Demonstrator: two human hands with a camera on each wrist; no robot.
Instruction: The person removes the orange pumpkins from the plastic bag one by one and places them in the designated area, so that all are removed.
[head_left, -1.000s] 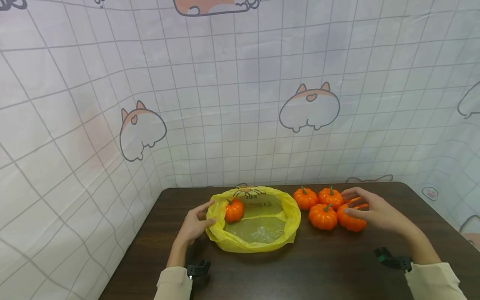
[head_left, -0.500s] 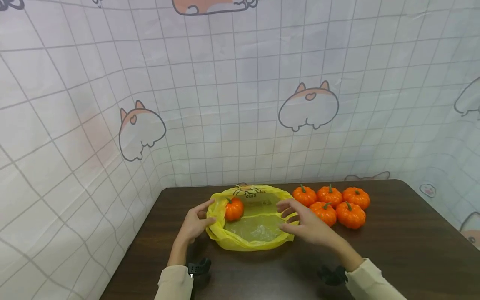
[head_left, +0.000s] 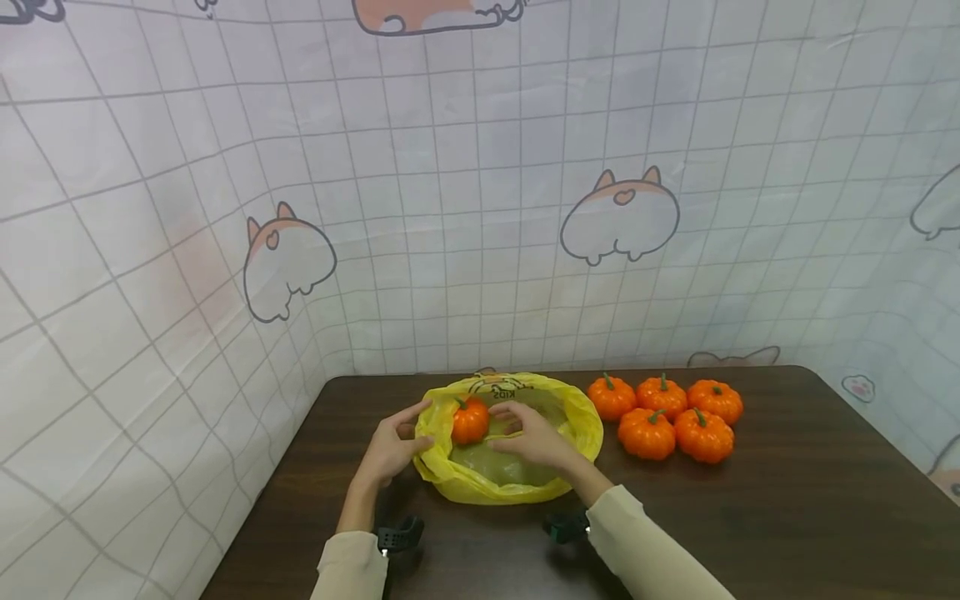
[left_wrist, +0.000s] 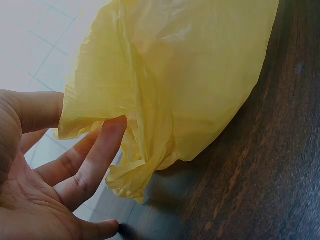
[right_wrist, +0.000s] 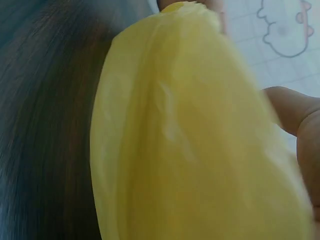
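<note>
A yellow plastic bag (head_left: pixel 517 493) lies on the table with its mouth spread wide and its rim rolled over. My left hand (head_left: pixel 390 450) holds the bag's left rim, the edge lying between thumb and fingers in the left wrist view. Inside, at the left, sits a small orange pumpkin (head_left: pixel 470 421) with a green stem. My right hand (head_left: pixel 528 435) reaches over the bag's mouth, fingers apart and loosely bent, tips close beside that pumpkin; whether they touch it I cannot tell. In the right wrist view the bag's wall (right_wrist: pixel 175 130) hides most of this hand.
Several more orange pumpkins (head_left: pixel 648 433) stand in a cluster on the dark wooden table (head_left: pixel 795 500), just right of the bag. A white grid-patterned cloth (head_left: pixel 510 275) with cartoon animals hangs behind and at both sides.
My right hand has moved left from the pumpkin cluster, with nothing visibly in it, to the pumpkin inside the bag. The left hand stays on the rim.
</note>
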